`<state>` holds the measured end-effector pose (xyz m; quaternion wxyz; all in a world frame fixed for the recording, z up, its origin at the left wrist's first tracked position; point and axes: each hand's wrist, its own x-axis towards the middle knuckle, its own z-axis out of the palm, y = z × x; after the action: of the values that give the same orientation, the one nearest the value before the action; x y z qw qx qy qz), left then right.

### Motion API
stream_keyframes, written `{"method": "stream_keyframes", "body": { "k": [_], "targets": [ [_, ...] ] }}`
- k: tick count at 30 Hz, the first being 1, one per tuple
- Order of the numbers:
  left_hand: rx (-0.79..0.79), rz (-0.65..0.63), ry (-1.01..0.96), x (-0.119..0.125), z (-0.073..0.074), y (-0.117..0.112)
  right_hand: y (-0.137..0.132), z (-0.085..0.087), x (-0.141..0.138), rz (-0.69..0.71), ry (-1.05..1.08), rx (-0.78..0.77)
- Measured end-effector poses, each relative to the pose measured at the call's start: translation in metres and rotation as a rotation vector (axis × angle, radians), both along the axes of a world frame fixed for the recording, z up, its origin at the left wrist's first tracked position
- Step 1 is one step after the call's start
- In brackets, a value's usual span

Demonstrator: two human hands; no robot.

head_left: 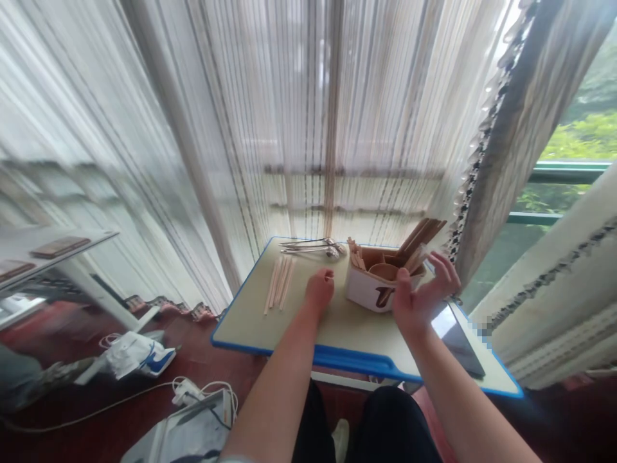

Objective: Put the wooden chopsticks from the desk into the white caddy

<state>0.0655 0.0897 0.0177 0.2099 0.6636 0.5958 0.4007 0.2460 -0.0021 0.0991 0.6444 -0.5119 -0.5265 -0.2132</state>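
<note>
My left hand [321,288] rests on the table with its fingers curled closed; what lies inside them, if anything, is hidden. At the right side of a white organizer box [359,289] with a brown interior, my right hand [424,292] is raised with thumb and fingers apart. A clear-wrapped item [415,258] stands in the box beside that hand; I cannot tell whether they touch. The box also holds brown sticks [419,238], pale wooden sticks [355,254] and a round brown cup [383,270]. Left of my left hand lie several pale chopsticks [279,283].
Several metal spoons [332,249] lie at the table's back edge. A dark flat tablet-like device [460,341] is on the right of the blue-edged table [245,331]. Curtains [289,128] hang behind. Cables and a white appliance [187,424] sit on the floor at left.
</note>
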Motion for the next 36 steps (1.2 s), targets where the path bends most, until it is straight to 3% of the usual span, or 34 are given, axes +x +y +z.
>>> {"method": "stream_keyframes", "body": {
  "k": [2, 4, 6, 9, 13, 19, 25, 32, 36],
  "targets": [
    [0.098, 0.131, 0.060, -0.035, 0.006, -0.011, 0.001, -0.007, -0.019, 0.161, -0.055, 0.034],
    [0.189, 0.375, 0.147, -0.072, 0.008, -0.027, 0.011, -0.021, -0.042, 0.393, -0.079, 0.002],
    [0.143, 0.560, 0.238, -0.101, 0.005, -0.044, 0.027, -0.036, -0.071, 0.642, -0.114, -0.169],
    [-0.059, 0.595, 0.385, -0.123, -0.004, -0.060, 0.051, -0.061, -0.116, 0.848, -0.292, -0.559],
    [-0.136, 0.611, 0.502, -0.122, -0.011, -0.059, 0.068, -0.086, -0.154, 0.803, -0.577, -0.758],
    [-0.140, 0.664, 0.512, -0.121, -0.012, -0.055, 0.064, -0.097, -0.150, 0.741, -0.716, -0.855],
    [-0.113, 0.653, 0.512, -0.121, -0.013, -0.056, 0.056, -0.089, -0.148, 0.508, -0.674, -0.858],
    [-0.130, 0.585, 0.557, -0.116, -0.011, -0.057, 0.054, -0.061, -0.138, 0.301, -0.705, -1.309],
    [-0.117, 0.529, 0.619, -0.112, -0.011, -0.057, 0.048, -0.057, -0.115, 0.270, -0.657, -1.397]
  ]
}}
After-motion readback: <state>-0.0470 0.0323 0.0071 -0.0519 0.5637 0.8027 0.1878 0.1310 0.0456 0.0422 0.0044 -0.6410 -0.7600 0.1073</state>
